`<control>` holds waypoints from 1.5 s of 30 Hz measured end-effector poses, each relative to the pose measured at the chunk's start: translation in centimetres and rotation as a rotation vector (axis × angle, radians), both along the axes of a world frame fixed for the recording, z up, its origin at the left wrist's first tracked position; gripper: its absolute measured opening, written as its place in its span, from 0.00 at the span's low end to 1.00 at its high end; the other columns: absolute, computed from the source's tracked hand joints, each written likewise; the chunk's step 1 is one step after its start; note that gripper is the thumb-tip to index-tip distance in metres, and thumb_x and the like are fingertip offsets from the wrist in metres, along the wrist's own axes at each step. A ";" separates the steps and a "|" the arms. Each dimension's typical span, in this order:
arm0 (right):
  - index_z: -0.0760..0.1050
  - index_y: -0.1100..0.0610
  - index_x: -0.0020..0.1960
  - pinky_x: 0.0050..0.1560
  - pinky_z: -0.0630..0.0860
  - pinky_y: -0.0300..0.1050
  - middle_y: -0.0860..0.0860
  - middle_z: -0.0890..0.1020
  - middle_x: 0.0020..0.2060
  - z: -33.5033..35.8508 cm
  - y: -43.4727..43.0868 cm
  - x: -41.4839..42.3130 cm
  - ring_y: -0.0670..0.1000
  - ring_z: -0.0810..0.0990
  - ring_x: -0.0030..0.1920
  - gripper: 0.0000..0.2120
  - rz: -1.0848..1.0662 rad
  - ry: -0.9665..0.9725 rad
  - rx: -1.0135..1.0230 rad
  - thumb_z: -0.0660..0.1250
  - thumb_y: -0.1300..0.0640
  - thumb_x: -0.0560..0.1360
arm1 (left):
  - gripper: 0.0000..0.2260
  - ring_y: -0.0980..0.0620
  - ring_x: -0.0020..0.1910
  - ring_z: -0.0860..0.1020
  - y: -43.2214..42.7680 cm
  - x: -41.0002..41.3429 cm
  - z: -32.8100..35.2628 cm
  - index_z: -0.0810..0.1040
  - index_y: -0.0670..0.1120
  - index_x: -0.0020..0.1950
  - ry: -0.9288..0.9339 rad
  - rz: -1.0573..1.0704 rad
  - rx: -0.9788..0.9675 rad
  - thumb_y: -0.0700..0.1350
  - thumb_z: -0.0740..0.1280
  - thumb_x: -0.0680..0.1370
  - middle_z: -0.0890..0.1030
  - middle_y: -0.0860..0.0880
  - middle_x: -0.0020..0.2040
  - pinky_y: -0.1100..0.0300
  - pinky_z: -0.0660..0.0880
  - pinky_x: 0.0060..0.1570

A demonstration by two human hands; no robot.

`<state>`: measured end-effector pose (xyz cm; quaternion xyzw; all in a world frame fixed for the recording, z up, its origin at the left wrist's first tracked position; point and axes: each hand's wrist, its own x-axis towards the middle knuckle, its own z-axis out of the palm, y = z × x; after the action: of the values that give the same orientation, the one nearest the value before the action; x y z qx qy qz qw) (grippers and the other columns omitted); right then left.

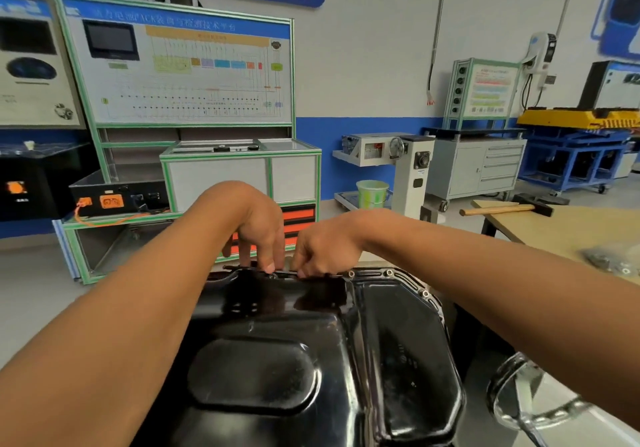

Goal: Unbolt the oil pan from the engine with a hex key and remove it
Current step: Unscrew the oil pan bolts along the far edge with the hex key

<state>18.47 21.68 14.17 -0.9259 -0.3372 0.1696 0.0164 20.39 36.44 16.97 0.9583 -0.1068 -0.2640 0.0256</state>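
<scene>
Head: right hand (327,249) fingers (302,272) pinch hex key (333,275).

Oil pan (311,360): foreground centre.
Left hand (259,231): at the pan's far rim, left of the right hand (325,249).
Hex key (334,275): along that rim, under both hands.
Table (571,235): right of the pan, bearing the hammer (502,209).

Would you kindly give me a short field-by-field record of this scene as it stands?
Workpiece: glossy black metal oil pan, underside up
Tool: thin dark metal hex key, lying along the pan's far rim
Left hand: fingertips down on the key's left end
Right hand: grips the key's long arm
Rim fixings: small silver rings along the right rim, bolt or empty hole unclear
Nearby: wooden-handled hammer on the pale table
</scene>
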 end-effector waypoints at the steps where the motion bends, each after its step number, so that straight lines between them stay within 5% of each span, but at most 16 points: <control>1: 0.81 0.55 0.47 0.43 0.73 0.38 0.49 0.77 0.38 0.2 0.5 0.0 0.48 0.73 0.38 0.10 0.021 -0.031 -0.036 0.62 0.60 0.82 | 0.07 0.49 0.48 0.82 0.9 -0.3 -0.2 0.84 0.53 0.52 -0.012 0.022 -0.027 0.44 0.75 0.75 0.82 0.54 0.45 0.53 0.81 0.45; 6: 0.72 0.53 0.33 0.32 0.65 0.31 0.43 0.72 0.28 0.1 0.5 0.3 0.41 0.71 0.29 0.18 0.078 -0.091 -0.018 0.63 0.63 0.80 | 0.04 0.54 0.44 0.80 4.6 -0.8 -1.8 0.85 0.52 0.50 -0.088 0.114 -0.310 0.45 0.74 0.76 0.83 0.52 0.46 0.62 0.79 0.36; 9: 0.74 0.57 0.36 0.36 0.68 0.37 0.48 0.74 0.30 -0.9 -0.7 0.4 0.43 0.71 0.31 0.14 0.080 -0.127 0.078 0.63 0.60 0.81 | 0.02 0.56 0.33 0.77 5.8 -0.8 -2.3 0.85 0.49 0.46 -0.135 0.128 -0.374 0.42 0.73 0.77 0.81 0.53 0.35 0.65 0.72 0.30; 12: 0.76 0.58 0.38 0.41 0.70 0.47 0.52 0.77 0.33 -1.4 -1.3 0.4 0.50 0.73 0.37 0.13 0.051 -0.086 0.179 0.63 0.58 0.81 | 0.03 0.55 0.33 0.74 6.4 -0.9 -2.2 0.85 0.43 0.47 -0.171 0.152 -0.468 0.38 0.71 0.77 0.79 0.50 0.36 0.65 0.73 0.29; 16: 0.75 0.51 0.35 0.42 0.69 0.43 0.42 0.76 0.30 -1.1 -0.9 0.9 0.43 0.73 0.35 0.16 0.032 -0.035 0.169 0.63 0.58 0.82 | 0.05 0.54 0.33 0.76 6.9 -0.8 -2.1 0.83 0.37 0.52 -0.117 0.217 -0.571 0.33 0.69 0.78 0.78 0.42 0.40 0.65 0.78 0.32; 20: 0.74 0.52 0.33 0.37 0.64 0.37 0.38 0.74 0.23 -1.1 -0.4 1.4 0.35 0.72 0.29 0.18 0.029 0.012 0.145 0.63 0.58 0.81 | 0.05 0.55 0.31 0.79 7.0 -0.8 -2.0 0.83 0.39 0.52 -0.025 0.239 -0.535 0.34 0.69 0.78 0.81 0.45 0.37 0.64 0.79 0.33; 24: 0.79 0.53 0.37 0.35 0.65 0.34 0.39 0.73 0.21 -0.7 -0.7 1.2 0.39 0.71 0.26 0.16 0.045 0.039 0.247 0.64 0.55 0.82 | 0.03 0.54 0.29 0.78 7.6 -0.5 -2.1 0.83 0.38 0.49 -0.033 0.248 -0.575 0.35 0.70 0.78 0.80 0.46 0.34 0.63 0.79 0.31; 29: 0.82 0.55 0.39 0.35 0.69 0.32 0.44 0.75 0.26 0.0 -0.8 0.6 0.41 0.71 0.27 0.14 0.073 0.091 0.402 0.66 0.54 0.81 | 0.04 0.54 0.30 0.79 8.6 -0.4 -1.9 0.83 0.37 0.49 -0.108 0.251 -0.885 0.34 0.70 0.76 0.81 0.45 0.32 0.65 0.78 0.30; 33: 0.81 0.61 0.39 0.32 0.69 0.32 0.49 0.78 0.27 0.0 -1.1 0.7 0.43 0.70 0.25 0.14 -0.036 0.099 0.456 0.67 0.55 0.80 | 0.06 0.52 0.34 0.84 5.7 0.6 -2.4 0.81 0.38 0.53 -0.339 0.398 -1.193 0.34 0.70 0.77 0.85 0.43 0.40 0.64 0.79 0.30; 36: 0.79 0.58 0.34 0.28 0.67 0.34 0.46 0.74 0.19 -1.5 -1.9 0.4 0.43 0.67 0.20 0.17 -0.181 0.088 0.546 0.68 0.53 0.80 | 0.08 0.54 0.33 0.83 2.2 1.2 -3.4 0.80 0.39 0.57 -0.480 0.334 -1.206 0.35 0.69 0.78 0.84 0.42 0.43 0.63 0.80 0.31; 41: 0.81 0.60 0.34 0.33 0.65 0.44 0.51 0.78 0.25 -4.4 -2.7 -0.3 0.48 0.68 0.27 0.17 -0.396 0.000 0.760 0.69 0.53 0.79 | 0.22 0.57 0.34 0.80 -1.8 1.8 -4.8 0.73 0.44 0.71 -0.510 0.077 -1.128 0.37 0.70 0.78 0.85 0.47 0.44 0.60 0.81 0.34; 45: 0.79 0.57 0.31 0.26 0.61 0.38 0.45 0.73 0.19 -4.9 -2.9 -0.5 0.44 0.64 0.22 0.19 -0.471 0.023 0.839 0.68 0.53 0.80 | 0.28 0.52 0.40 0.79 -2.2 2.0 -5.4 0.66 0.48 0.77 -0.489 -0.023 -1.044 0.40 0.70 0.78 0.85 0.49 0.44 0.48 0.82 0.43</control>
<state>18.00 18.79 9.31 -0.8886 -0.1575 0.0210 0.4303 22.42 34.28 11.53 0.8506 -0.2361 0.0525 0.4669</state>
